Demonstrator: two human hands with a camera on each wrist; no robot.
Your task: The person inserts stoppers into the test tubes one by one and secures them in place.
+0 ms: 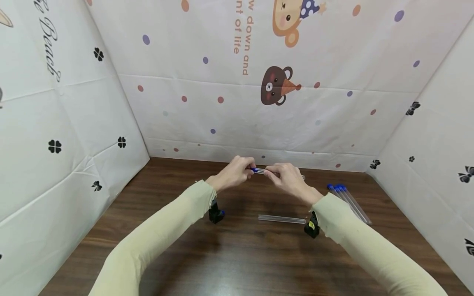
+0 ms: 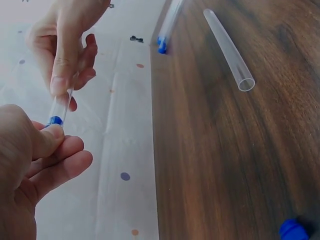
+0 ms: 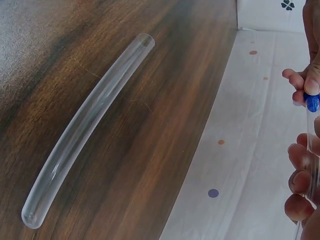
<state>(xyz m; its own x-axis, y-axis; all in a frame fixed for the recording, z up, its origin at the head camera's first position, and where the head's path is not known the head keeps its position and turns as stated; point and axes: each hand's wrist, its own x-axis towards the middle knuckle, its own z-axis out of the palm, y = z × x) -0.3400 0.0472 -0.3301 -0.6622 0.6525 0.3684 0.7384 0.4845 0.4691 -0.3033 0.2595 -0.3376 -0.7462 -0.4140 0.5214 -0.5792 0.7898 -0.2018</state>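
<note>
Both hands meet over the far part of the table. My left hand (image 1: 234, 172) pinches a blue cap (image 2: 56, 120) at the mouth of a clear test tube (image 2: 60, 106). The tube's body is gripped by my right hand (image 1: 288, 177), which hides part of it. In the right wrist view the blue cap (image 3: 312, 103) sits at the tube's end; how deep it goes in I cannot tell. A second test tube (image 3: 90, 122), uncapped, lies on the table below the hands. Another blue cap (image 2: 293, 231) rests on the table near the left wrist.
Several test tubes with blue caps (image 1: 349, 203) lie side by side at the right, partly behind the right sleeve. The dark wooden table (image 1: 229, 263) ends at a patterned white sheet (image 1: 207, 119) behind, with more sheeting left and right.
</note>
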